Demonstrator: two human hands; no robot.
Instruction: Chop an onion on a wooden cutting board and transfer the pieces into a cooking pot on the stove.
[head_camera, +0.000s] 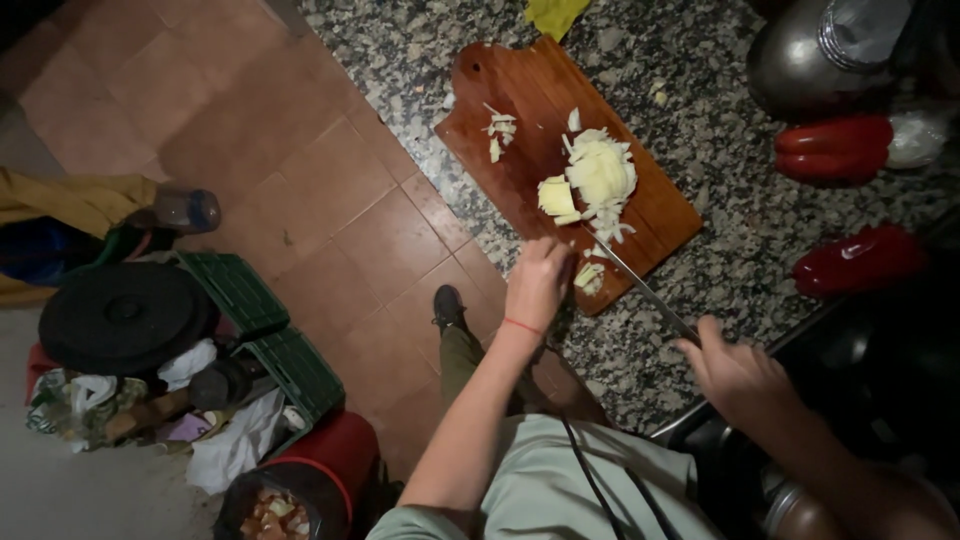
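Right hand (735, 375) clamped on knife (640, 285); left hand (537, 280), fingers curled together, pins onion piece (589, 277). Beyond it, chopped onion (598, 180) heaped, one chunk (556, 196) uncut.

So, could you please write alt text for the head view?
A person's right hand holds a knife over chopped onion on a wooden cutting board, while the left hand steadies a piece. Red peppers lie nearby.

The left hand (538, 280) reaches forward on an extended bare arm, fingers curled downward, a thin red string around its wrist. The right hand (738, 375) sits lower and nearer the body, fingers closed in a grip, wrist bent inward.
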